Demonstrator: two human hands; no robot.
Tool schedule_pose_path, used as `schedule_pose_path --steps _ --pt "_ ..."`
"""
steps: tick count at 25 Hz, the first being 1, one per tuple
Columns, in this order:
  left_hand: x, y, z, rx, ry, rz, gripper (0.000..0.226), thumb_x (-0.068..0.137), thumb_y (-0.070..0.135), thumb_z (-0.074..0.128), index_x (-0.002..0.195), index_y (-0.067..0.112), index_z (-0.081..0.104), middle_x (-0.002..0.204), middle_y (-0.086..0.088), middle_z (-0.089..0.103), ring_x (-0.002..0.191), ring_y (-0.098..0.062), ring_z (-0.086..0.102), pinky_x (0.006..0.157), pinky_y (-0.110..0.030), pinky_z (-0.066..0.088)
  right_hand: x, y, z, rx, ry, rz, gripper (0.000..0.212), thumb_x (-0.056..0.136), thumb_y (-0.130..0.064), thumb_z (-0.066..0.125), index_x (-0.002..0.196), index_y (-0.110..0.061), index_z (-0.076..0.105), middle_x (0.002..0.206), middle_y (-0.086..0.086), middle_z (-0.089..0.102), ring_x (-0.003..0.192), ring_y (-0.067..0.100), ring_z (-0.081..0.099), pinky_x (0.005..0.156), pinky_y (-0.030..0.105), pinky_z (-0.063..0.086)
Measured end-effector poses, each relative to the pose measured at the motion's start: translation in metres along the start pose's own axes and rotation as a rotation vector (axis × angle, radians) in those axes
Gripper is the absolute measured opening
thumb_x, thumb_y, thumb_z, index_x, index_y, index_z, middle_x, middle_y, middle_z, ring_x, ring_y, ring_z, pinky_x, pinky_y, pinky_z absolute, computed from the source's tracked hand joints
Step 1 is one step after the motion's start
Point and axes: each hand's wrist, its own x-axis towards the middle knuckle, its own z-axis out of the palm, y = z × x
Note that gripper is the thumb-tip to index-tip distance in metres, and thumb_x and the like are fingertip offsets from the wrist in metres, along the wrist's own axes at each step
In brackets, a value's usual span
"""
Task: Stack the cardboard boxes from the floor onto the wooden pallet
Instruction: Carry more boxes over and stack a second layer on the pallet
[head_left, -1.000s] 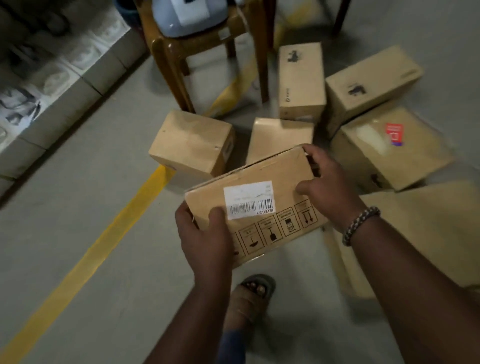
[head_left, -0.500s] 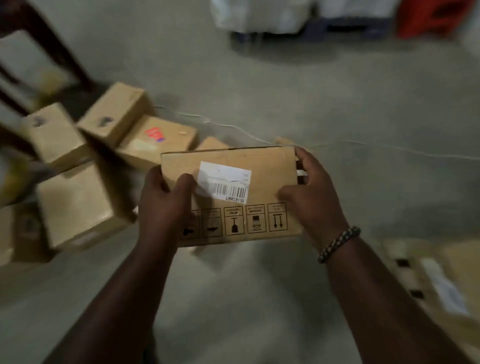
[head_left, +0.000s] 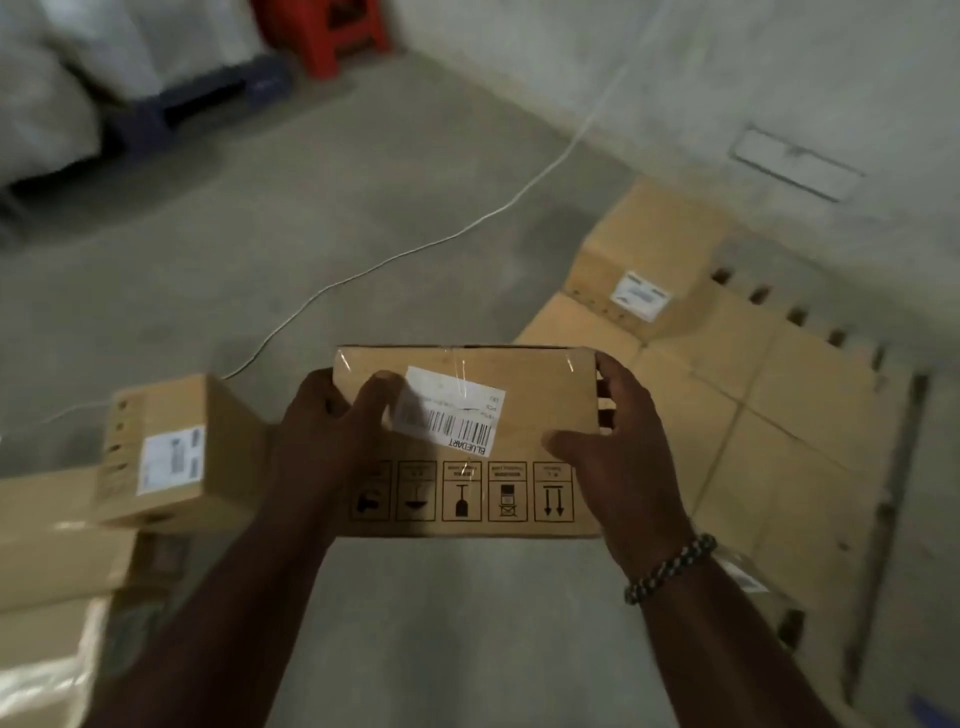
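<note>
I noted the flat tan cardboard box (head_left: 467, 441) held level, long axis running left-right, its barcode label facing up. Left hand (head_left: 332, 431) and right hand (head_left: 618, 467) clasped its short ends above the grey floor (head_left: 311, 208).

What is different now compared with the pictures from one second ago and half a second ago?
The person has turned right, away from the chair and the floor pile: the pallet, with one box on it, has come into view. The labelled box has levelled out from its tilt. Unchanged: the left hand and right hand grip its two ends, label facing up.
</note>
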Motion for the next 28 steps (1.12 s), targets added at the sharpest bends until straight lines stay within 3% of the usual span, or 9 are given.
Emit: schedule_pose_path --steps 3,7,11,15,17,19,23,25,28 --pt "0.012 0.038 0.059 0.066 -0.102 0.082 0.055 0.076 0.082 0.053 0.096 0.031 0.060 0.097 0.004 0.070 0.090 -0.022 0.071 0.087 -0.052 0.059 0.023 0.010 -0.051 -0.011 0.150 -0.020 0.088 0.075 0.002 0.078 0.144 -0.042 0.046 0.132 -0.010 0.052 0.112 0.008 0.058 0.076 0.031 0.062" --pt "0.059 0.069 0.128 0.052 -0.177 0.115 0.056 0.088 0.081 0.043 0.093 0.027 0.057 0.100 -0.001 0.066 0.096 -0.024 0.067 0.092 -0.051 0.056 0.062 0.031 -0.074 -0.092 0.281 -0.047 0.103 0.073 0.007 0.079 0.151 -0.045 0.038 0.128 -0.014 0.044 0.113 0.007 0.053 0.078 0.023 0.056" --pt "0.127 0.070 0.185 0.031 -0.226 0.137 0.040 0.101 0.054 0.051 0.095 0.015 0.057 0.098 -0.004 0.066 0.094 -0.022 0.067 0.083 -0.042 0.055 0.112 0.065 -0.053 -0.146 0.431 -0.024 0.089 0.072 0.007 0.079 0.140 -0.039 0.045 0.125 -0.017 0.039 0.116 0.008 0.050 0.087 0.039 0.061" --pt "0.191 0.033 0.215 0.050 -0.369 0.183 0.030 0.104 0.026 0.054 0.076 0.017 0.059 0.073 0.006 0.064 0.072 -0.011 0.064 0.065 -0.029 0.049 0.160 0.116 -0.016 -0.167 0.542 0.044 0.073 0.073 0.010 0.074 0.125 -0.036 0.053 0.121 -0.013 0.046 0.108 0.013 0.056 0.077 0.042 0.063" --pt "0.214 0.011 0.221 0.156 -0.434 0.203 0.016 0.106 0.024 0.053 0.093 0.014 0.056 0.083 0.005 0.061 0.077 -0.012 0.061 0.064 -0.029 0.045 0.170 0.140 -0.001 -0.233 0.552 0.099 0.061 0.077 0.009 0.074 0.114 -0.033 0.053 0.118 -0.007 0.051 0.105 0.018 0.060 0.071 0.034 0.062" --pt "0.235 -0.007 0.226 0.297 -0.469 0.238 0.017 0.107 0.027 0.049 0.109 0.010 0.050 0.093 0.006 0.056 0.083 -0.010 0.057 0.067 -0.030 0.044 0.180 0.161 0.014 -0.296 0.512 0.198 0.056 0.081 0.008 0.074 0.112 -0.033 0.052 0.116 -0.003 0.053 0.105 0.021 0.060 0.072 0.029 0.060" --pt "0.257 -0.030 0.233 0.401 -0.541 0.177 0.014 0.108 0.026 0.047 0.114 0.013 0.048 0.099 0.005 0.056 0.090 -0.014 0.059 0.077 -0.038 0.053 0.192 0.180 0.024 -0.293 0.431 0.349 0.074 0.087 0.012 0.066 0.145 -0.033 0.054 0.128 -0.002 0.055 0.115 0.018 0.054 0.094 0.043 0.060" --pt "0.260 -0.035 0.239 0.421 -0.563 0.143 0.011 0.108 0.022 0.047 0.115 0.014 0.048 0.100 0.008 0.056 0.089 -0.009 0.057 0.074 -0.033 0.051 0.200 0.183 0.020 -0.333 0.442 0.376 0.073 0.092 0.006 0.063 0.149 -0.037 0.051 0.133 0.001 0.063 0.110 0.015 0.056 0.100 0.038 0.055" --pt "0.265 -0.040 0.246 0.431 -0.569 0.118 0.009 0.107 0.019 0.049 0.116 0.017 0.049 0.102 0.008 0.056 0.086 -0.007 0.056 0.068 -0.027 0.046 0.209 0.189 0.015 -0.427 0.403 0.429 0.070 0.095 0.000 0.064 0.148 -0.044 0.049 0.125 0.003 0.071 0.095 0.014 0.062 0.091 0.027 0.053"
